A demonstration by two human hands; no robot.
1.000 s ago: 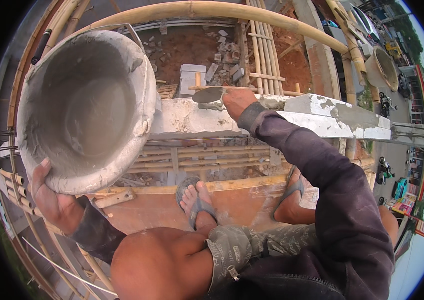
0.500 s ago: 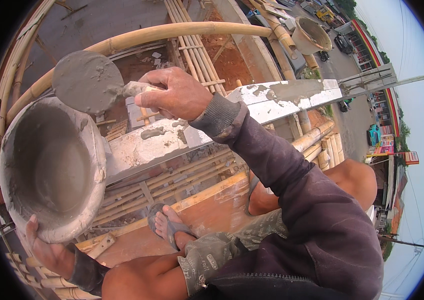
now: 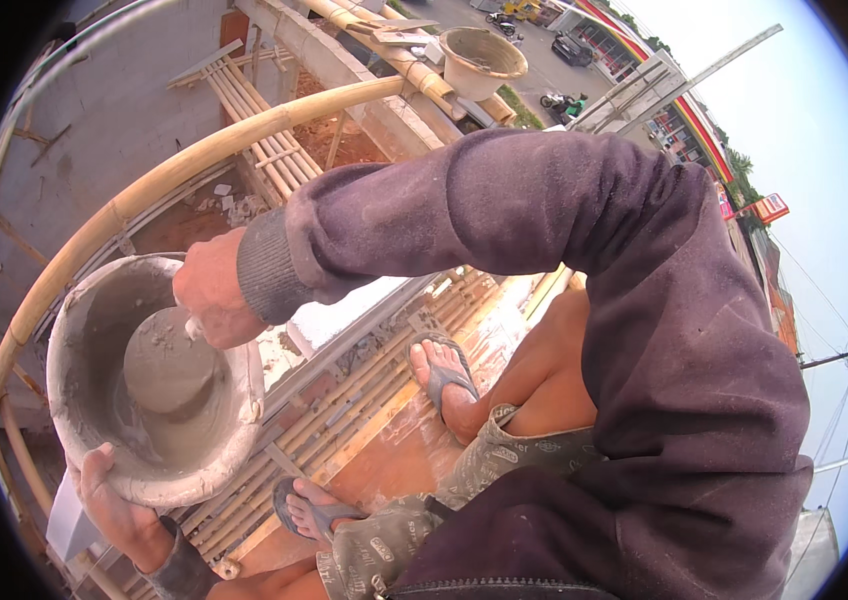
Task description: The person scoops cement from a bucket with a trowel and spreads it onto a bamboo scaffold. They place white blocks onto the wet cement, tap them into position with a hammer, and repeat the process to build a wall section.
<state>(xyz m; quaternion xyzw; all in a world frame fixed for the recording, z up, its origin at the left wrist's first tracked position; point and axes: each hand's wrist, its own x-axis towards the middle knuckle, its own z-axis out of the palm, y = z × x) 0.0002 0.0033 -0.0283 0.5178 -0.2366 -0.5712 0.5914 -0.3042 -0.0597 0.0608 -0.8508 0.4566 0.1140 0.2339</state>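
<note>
Left hand (image 3: 124, 508) holds one bucket (image 3: 189, 487) by its rim; one trowel (image 3: 169, 365) shows within the bucket's mouth, gripped by the right hand (image 3: 216, 292); two sandals (image 3: 452, 376) right of the bucket; a second bucket (image 3: 466, 82) farther right, beyond it.

Bright, diffuse daylight; pale sky (image 3: 794, 130) at upper right. White block (image 3: 344, 308), centre, nearly blown out. Mortar bucket (image 3: 242, 405), left, softly shaded inside. Fisheye bowing, black corners.

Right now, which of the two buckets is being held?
The nearer bucket: the left hand grips its rim. The other bucket, beside the bamboo poles at the top of the picture, has no hand on it.
</note>
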